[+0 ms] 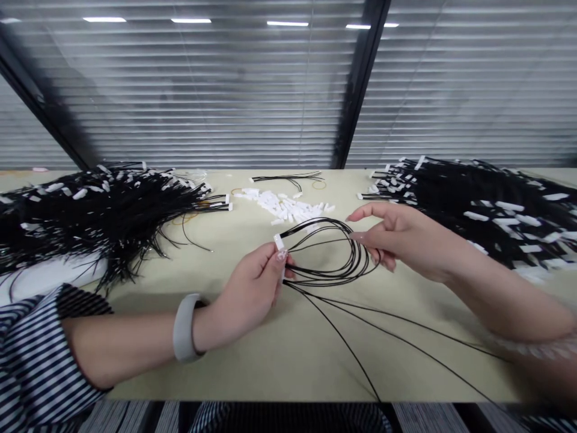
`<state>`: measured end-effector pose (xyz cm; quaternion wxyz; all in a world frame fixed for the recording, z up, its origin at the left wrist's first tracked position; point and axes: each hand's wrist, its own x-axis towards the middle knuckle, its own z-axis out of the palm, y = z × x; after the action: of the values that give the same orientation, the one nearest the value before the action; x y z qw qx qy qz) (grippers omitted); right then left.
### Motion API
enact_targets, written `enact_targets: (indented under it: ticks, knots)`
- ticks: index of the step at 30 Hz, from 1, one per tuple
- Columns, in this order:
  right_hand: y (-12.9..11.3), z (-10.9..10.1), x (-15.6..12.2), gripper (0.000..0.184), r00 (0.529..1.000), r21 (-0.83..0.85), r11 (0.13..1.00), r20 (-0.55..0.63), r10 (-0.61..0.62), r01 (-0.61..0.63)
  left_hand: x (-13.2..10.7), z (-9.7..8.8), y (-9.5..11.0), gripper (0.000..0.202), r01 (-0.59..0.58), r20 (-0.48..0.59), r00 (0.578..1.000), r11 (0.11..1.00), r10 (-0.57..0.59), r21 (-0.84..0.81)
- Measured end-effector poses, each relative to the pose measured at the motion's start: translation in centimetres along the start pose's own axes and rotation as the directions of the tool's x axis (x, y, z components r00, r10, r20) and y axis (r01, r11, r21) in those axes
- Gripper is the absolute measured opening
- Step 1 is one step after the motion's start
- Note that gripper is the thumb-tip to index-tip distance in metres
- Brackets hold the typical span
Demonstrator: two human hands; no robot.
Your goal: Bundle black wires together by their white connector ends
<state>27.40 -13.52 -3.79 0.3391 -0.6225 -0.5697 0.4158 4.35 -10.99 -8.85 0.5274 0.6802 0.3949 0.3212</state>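
Note:
My left hand pinches a white plastic connector above the middle of the table. Black wires run from the connector and curve round in a loop to the right. At the far side of that loop, my right hand has its lower fingers curled about the wires, with the thumb and index finger a little apart. A few loose black wires trail from the connector toward the right and the front edge. What lies under my right fingers is partly hidden.
A large heap of black wires with white connectors lies at the left, another heap at the right. Small white connector housings are piled mid-table. Behind them rests a short wire bundle. Window blinds rise behind the table.

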Motion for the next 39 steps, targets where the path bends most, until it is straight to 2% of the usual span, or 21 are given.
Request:
enact_targets:
  ticks: [2, 4, 5, 7, 8, 10, 11, 12, 13, 15, 17, 19, 24, 29, 31, 34, 39]
  knots:
    - [0.1, 0.1, 0.0, 0.039, 0.998, 0.016, 0.998, 0.028, 0.061, -0.062, 0.1, 0.0, 0.0, 0.031, 0.000, 0.012, 1.000, 1.000, 0.000, -0.006]
    - [0.2, 0.2, 0.1, 0.041, 0.997, -0.046, 0.997, 0.044, 0.057, -0.055, 0.2, 0.0, 0.1, 0.030, -0.004, 0.021, 1.000, 1.000, 0.005, -0.021]
    - [0.3, 0.2, 0.1, 0.040, 1.000, -0.106, 0.994, 0.024, 0.017, -0.014, 0.3, -0.1, 0.1, 0.030, -0.003, 0.020, 1.000, 0.999, 0.004, -0.035]
    - [0.2, 0.2, -0.1, 0.037, 0.987, -0.271, 0.956, -0.074, -0.139, 0.115, 0.5, -0.1, 0.0, 0.029, 0.011, 0.009, 1.000, 0.996, -0.011, -0.089]
    - [0.1, 0.2, -0.3, 0.033, 0.961, -0.364, 0.915, -0.141, -0.238, 0.173, 0.6, -0.1, 0.0, 0.029, 0.017, -0.002, 1.000, 0.993, -0.017, -0.121]
    - [-0.2, -0.1, -0.8, 0.027, 0.876, -0.521, 0.818, -0.244, -0.416, 0.244, 0.7, -0.1, -0.2, 0.028, 0.020, -0.022, 0.999, 0.984, -0.024, -0.178]
    - [-0.4, -0.3, -1.1, 0.029, 0.853, -0.564, 0.783, -0.245, -0.461, 0.262, 0.8, -0.1, -0.3, 0.028, 0.020, -0.026, 0.999, 0.980, -0.025, -0.199]
    - [-0.7, -0.4, -1.4, 0.033, 0.860, -0.579, 0.766, -0.205, -0.468, 0.279, 0.8, -0.1, -0.3, 0.028, 0.020, -0.029, 0.999, 0.977, -0.027, -0.213]
    - [-0.9, -0.5, -1.7, 0.037, 0.888, -0.573, 0.763, -0.128, -0.442, 0.297, 0.8, -0.1, -0.4, 0.028, 0.024, -0.029, 0.999, 0.975, -0.031, -0.223]
    - [-1.1, -0.4, -2.0, 0.038, 0.939, -0.538, 0.775, 0.109, -0.326, 0.331, 0.9, -0.1, -0.4, 0.026, 0.024, -0.024, 0.999, 0.971, -0.031, -0.239]
    - [-1.0, 0.2, -2.0, 0.035, 0.926, -0.529, 0.770, 0.309, -0.219, 0.358, 0.8, -0.2, -0.3, 0.025, 0.014, -0.019, 1.000, 0.970, -0.019, -0.244]
    - [-0.8, 1.1, -1.9, 0.032, 0.906, -0.526, 0.767, 0.390, -0.165, 0.367, 0.8, -0.2, -0.2, 0.025, 0.007, -0.021, 1.000, 0.973, -0.012, -0.232]
    - [-0.4, 2.8, -1.9, 0.033, 0.892, -0.420, 0.877, 0.452, -0.019, 0.232, 0.6, -0.1, 0.1, 0.026, 0.009, -0.025, 1.000, 0.980, -0.014, -0.197]
    - [-0.8, 2.9, -2.4, 0.027, 0.899, -0.438, 0.828, 0.407, -0.165, 0.350, 0.5, -0.1, 0.2, 0.027, -0.009, -0.026, 1.000, 0.989, 0.005, -0.147]
    - [-1.0, 3.0, -2.5, 0.023, 0.899, -0.434, 0.832, 0.407, -0.162, 0.346, 0.5, -0.1, 0.2, 0.027, -0.019, -0.024, 1.000, 0.992, 0.016, -0.127]
    - [-1.1, 3.1, -2.6, 0.024, 0.916, -0.395, 0.883, 0.392, -0.088, 0.254, 0.4, -0.1, 0.1, 0.028, -0.038, -0.019, 0.999, 0.994, 0.036, -0.106]
    - [-1.2, 3.3, -2.7, 0.031, 0.936, -0.304, 0.952, 0.341, 0.082, 0.027, 0.3, 0.0, 0.0, 0.027, -0.094, -0.037, 0.995, 0.988, 0.090, -0.119]
